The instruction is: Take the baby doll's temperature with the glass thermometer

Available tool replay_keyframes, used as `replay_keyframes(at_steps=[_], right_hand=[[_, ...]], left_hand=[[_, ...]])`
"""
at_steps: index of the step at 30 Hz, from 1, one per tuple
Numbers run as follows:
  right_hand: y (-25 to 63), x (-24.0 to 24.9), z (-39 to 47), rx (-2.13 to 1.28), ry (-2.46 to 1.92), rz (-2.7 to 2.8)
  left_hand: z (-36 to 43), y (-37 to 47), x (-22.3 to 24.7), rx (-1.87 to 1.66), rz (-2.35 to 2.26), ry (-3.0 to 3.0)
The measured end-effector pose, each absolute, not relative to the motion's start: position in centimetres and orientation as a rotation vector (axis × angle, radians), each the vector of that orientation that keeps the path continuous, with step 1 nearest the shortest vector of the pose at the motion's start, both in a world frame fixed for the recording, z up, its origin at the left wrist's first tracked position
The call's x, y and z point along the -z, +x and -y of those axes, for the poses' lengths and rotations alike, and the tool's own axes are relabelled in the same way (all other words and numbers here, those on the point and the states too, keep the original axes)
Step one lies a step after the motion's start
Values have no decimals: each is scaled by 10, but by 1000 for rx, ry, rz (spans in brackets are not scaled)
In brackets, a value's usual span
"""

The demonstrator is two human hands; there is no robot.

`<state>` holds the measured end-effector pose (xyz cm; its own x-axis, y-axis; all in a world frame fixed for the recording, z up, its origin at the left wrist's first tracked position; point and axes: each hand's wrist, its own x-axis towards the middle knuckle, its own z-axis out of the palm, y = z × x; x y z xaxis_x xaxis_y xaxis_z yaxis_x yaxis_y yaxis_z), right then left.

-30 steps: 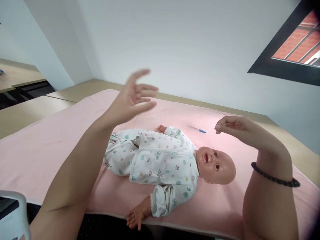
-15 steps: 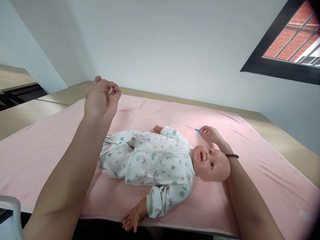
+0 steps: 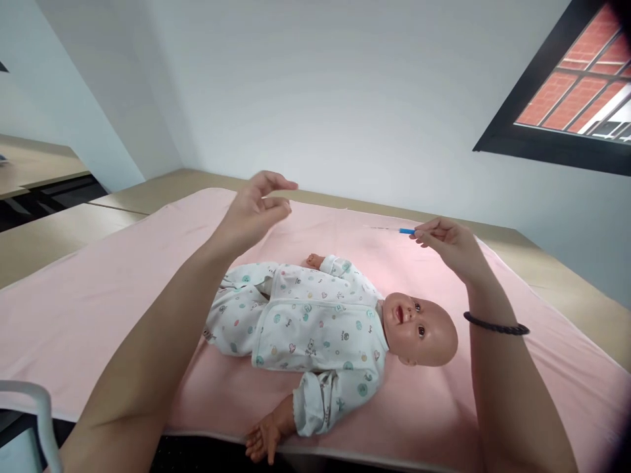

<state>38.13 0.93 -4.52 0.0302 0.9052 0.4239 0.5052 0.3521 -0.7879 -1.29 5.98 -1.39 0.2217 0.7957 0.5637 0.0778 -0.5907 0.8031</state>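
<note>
A baby doll (image 3: 315,328) in white printed clothes lies on its back on a pink cloth (image 3: 123,282), its head to the right. My right hand (image 3: 448,243), beyond the doll's head, pinches the end of a thin stick with a blue handle (image 3: 407,231); the thin clear part points left. Above the doll's legs my left hand (image 3: 259,210) hangs in the air, thumb and fingers apart, holding nothing. Neither hand touches the doll.
Wooden tabletop (image 3: 118,207) shows around the cloth, with a pale wall (image 3: 320,92) behind it. A dark-framed window (image 3: 566,98) is at upper right. At lower left a curved white rail (image 3: 42,407) stands near my left forearm.
My left hand has moved right and its fingers have spread. My right hand has risen and moved right with the blue-handled stick, away from the cloth. The view has shifted slightly.
</note>
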Motion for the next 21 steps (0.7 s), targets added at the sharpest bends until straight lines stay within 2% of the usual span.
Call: replay_keyframes(at_steps=[5, 10, 21], right_hand=[[321, 9, 35, -504, -1099, 1551], [285, 4, 52, -564, -1078, 1546], [283, 13, 45, -690, -1008, 1530]], left_hand=[[-36, 1, 13, -1168, -672, 2116], [-26, 8, 11, -1251, -613, 2152], [-27, 3, 9, -1378, -671, 2136]])
